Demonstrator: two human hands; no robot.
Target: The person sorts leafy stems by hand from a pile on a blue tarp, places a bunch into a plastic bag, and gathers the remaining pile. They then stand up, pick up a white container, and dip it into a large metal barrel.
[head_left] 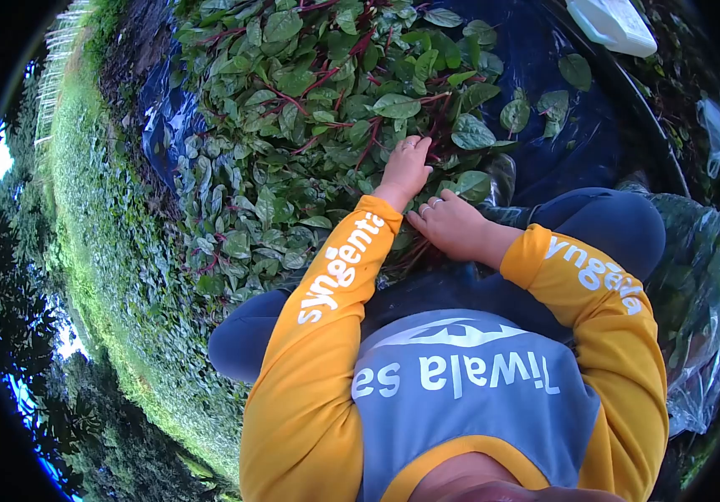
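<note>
My left hand (406,171) reaches into a heap of leafy greens (310,109), its fingers closed round dark red stems beside a few broad leaves. Just below and to the right, my right hand (454,226) has its fingers curled inward over a bunch of stems (410,253), whose lower part shows near my lap. Both hands are close together but apart, and each wears a ring. Leaves partly hide what lies between the fingers.
Dark plastic sheeting (544,155) with loose leaves lies right of the heap. A white container (613,25) is at the top right, near a clear plastic scrap (718,134). Transparent plastic (703,309) lies beside my right knee (607,226). Green plants (126,251) fill the left.
</note>
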